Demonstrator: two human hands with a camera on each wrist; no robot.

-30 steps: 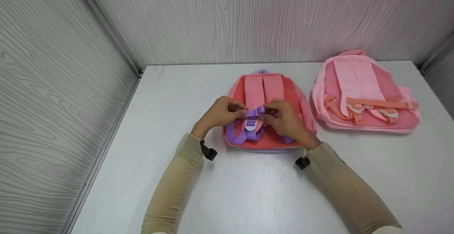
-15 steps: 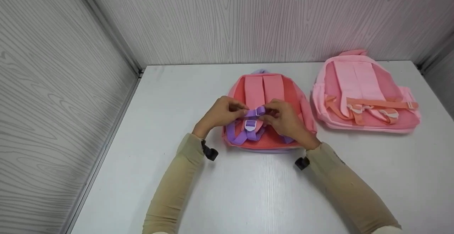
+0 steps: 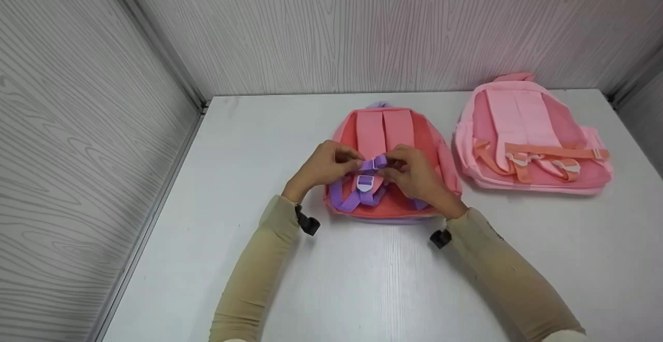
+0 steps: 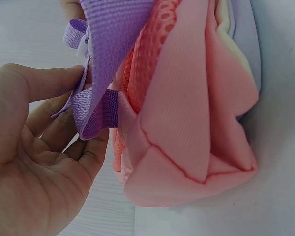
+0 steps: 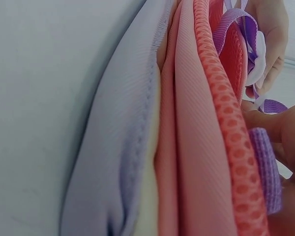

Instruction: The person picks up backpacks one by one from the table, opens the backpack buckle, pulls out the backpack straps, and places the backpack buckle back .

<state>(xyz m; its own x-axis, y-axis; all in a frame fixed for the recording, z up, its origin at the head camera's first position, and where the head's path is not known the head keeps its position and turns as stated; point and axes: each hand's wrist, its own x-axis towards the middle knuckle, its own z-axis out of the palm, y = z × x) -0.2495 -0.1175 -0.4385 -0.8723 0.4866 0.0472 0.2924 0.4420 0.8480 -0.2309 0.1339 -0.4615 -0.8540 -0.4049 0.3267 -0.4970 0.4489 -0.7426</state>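
Observation:
A coral-pink backpack (image 3: 370, 129) lies on the table with its shoulder straps facing up. Over its middle, my left hand (image 3: 329, 164) pinches a purple webbing strap (image 3: 366, 166) between thumb and fingers. On the other side of a small buckle (image 3: 374, 164), my right hand (image 3: 417, 173) pinches the looped end of that strap. A white buckle (image 3: 365, 183) on purple webbing rests just below. In the left wrist view, the thumb presses the purple strap (image 4: 81, 83) beside the bag's side pocket. The right wrist view mostly shows the bag's edge (image 5: 206, 137); the right fingertips are partly hidden.
A second, lighter pink backpack (image 3: 533, 124) with orange straps (image 3: 564, 151) lies at the back right of the white table (image 3: 362, 280). Grey wood-grain panels (image 3: 331, 31) stand behind and at the sides. Both wrists carry small black cameras (image 3: 309, 225).
Almost nothing differs. Both hands hold the purple strap in the same place, and the left forearm has shifted very slightly to the right.

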